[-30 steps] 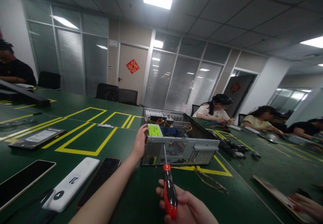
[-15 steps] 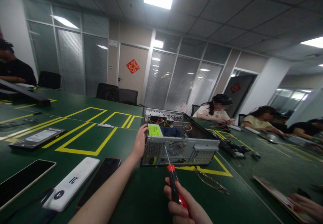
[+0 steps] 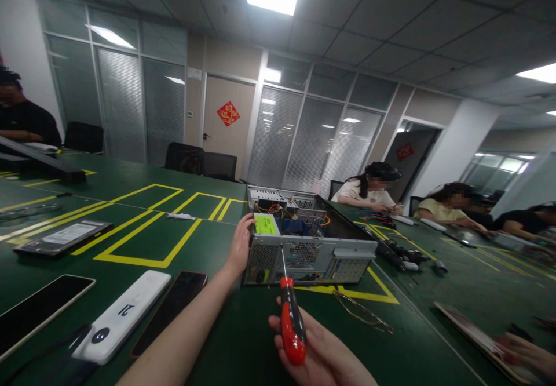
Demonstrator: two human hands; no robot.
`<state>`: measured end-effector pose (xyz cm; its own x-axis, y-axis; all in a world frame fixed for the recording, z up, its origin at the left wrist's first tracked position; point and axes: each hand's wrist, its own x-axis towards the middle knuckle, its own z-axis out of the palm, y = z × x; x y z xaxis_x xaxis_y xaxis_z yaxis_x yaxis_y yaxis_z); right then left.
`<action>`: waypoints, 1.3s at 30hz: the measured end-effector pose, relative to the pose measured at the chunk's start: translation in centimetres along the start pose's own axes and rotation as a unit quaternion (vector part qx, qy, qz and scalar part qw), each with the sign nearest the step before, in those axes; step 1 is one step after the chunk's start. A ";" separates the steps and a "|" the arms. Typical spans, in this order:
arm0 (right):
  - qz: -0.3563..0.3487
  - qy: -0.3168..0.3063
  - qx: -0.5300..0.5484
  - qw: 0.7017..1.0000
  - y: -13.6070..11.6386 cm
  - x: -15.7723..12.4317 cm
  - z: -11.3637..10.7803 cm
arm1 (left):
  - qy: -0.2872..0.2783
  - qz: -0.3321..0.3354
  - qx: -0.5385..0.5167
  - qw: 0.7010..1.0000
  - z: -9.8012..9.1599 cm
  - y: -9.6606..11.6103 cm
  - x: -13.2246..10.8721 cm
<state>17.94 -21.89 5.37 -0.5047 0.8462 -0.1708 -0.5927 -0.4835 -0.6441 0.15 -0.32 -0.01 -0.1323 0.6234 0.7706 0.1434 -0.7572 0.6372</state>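
At the far left of the green surface (image 3: 139, 238), a dark phone (image 3: 39, 310) lies flat near the edge. Just to its right is a white device (image 3: 124, 316) marked "21", and a second black phone (image 3: 171, 310) lies beside that.

The person's left forearm stretches forward and up across the surface from the lower edge of the view, wrist nearly straight. The left hand (image 3: 240, 247) is set against the near left corner of the computer case (image 3: 304, 241), gripping it with the fingers curled over its top edge.

The case lies on its side in the middle of the surface, its open side up and coloured wiring showing inside. Its perforated rear panel faces the person.

Low in the centre, the right hand (image 3: 321, 357) is turned palm up. Its fingers are loosely bent around the red and black handle of a screwdriver (image 3: 290, 316). The thin shaft points away from the person, and its tip reaches the case's rear panel.

Right of the handle, a thin wire loop (image 3: 362, 310) lies on the surface. Farther right, other people sit along the far edge, and another person's hand (image 3: 525, 351) rests at the lower right corner.
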 end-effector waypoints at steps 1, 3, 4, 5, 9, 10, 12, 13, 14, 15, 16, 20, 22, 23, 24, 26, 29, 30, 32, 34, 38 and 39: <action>-0.012 0.012 0.002 1.000 0.2 0.1 0.1 | 0.001 0.000 -0.002 1.000 0.0 0.0 0.0; -0.027 0.032 0.030 0.999 0.5 0.5 0.2 | 0.003 -0.002 -0.003 1.000 0.0 0.0 0.0; -0.033 0.035 0.054 0.997 0.6 0.7 0.3 | 0.002 -0.003 -0.003 1.000 0.0 0.1 0.0; -0.035 0.040 0.078 0.996 0.7 0.9 0.3 | 0.001 -0.005 -0.002 1.000 0.0 0.1 0.0; 0.008 0.079 0.128 0.989 0.6 1.1 0.2 | 0.003 -0.004 0.003 1.000 0.0 0.1 0.0; 0.020 0.083 0.126 0.988 0.6 1.1 0.1 | 0.002 -0.004 0.003 1.000 0.0 0.1 0.0; 0.020 0.084 0.104 0.991 0.5 1.0 0.0 | 0.000 -0.002 0.003 1.000 -0.1 0.2 0.0; 0.009 0.082 0.089 0.993 0.5 0.9 0.0 | -0.001 -0.001 0.004 1.000 -0.1 0.2 0.0; 0.003 0.077 0.073 0.994 0.6 0.9 0.0 | 0.000 -0.001 0.005 1.000 -0.1 0.2 0.0; 0.003 0.069 0.057 0.996 0.6 0.9 0.1 | 0.001 0.000 0.006 1.000 -0.2 0.2 0.0; 0.007 0.059 0.044 0.997 0.7 0.9 0.1 | 0.002 0.001 0.006 1.000 -0.2 0.2 0.0; 0.026 -0.005 0.005 1.000 0.9 0.6 0.5 | 0.004 -0.003 0.000 1.000 -0.1 0.1 0.1; 0.028 -0.023 -0.012 0.999 0.9 0.4 0.5 | 0.004 -0.010 -0.004 1.000 -0.1 0.1 0.1; 0.028 -0.021 -0.019 0.999 1.0 0.4 0.5 | 0.003 -0.013 -0.005 1.000 -0.1 0.1 0.1; 0.026 -0.011 -0.025 0.999 1.0 0.3 0.5 | 0.002 -0.013 -0.005 1.000 -0.1 0.2 0.1; 0.013 0.017 -0.020 1.000 1.1 0.3 0.6 | 0.000 -0.010 -0.004 1.000 -0.1 0.2 0.1; -0.018 0.031 0.024 0.999 1.2 0.5 0.6 | -0.001 -0.007 -0.005 1.000 -0.2 0.3 0.0; -0.016 0.028 0.039 0.999 1.3 0.6 0.6 | -0.002 -0.007 -0.005 1.000 -0.2 0.3 0.0; 0.000 0.037 0.051 0.998 1.4 0.8 0.5 | -0.003 -0.008 -0.006 1.000 -0.2 0.4 0.0; 0.017 0.058 0.043 0.997 1.5 0.9 0.3 | -0.003 -0.007 -0.004 1.000 -0.2 0.4 0.0; 0.013 0.045 0.028 0.999 1.3 0.8 0.1 | -0.001 0.000 -0.001 1.000 -0.2 0.4 0.0; 0.013 0.033 0.032 0.999 1.2 0.8 0.2 | -0.001 0.001 -0.001 1.000 -0.2 0.4 0.0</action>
<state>16.75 -21.86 4.61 -0.4783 0.8456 -0.2371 -0.6199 -0.5163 -0.5909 0.00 -0.66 0.30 -0.1306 0.6219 0.7721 0.1421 -0.7590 0.6354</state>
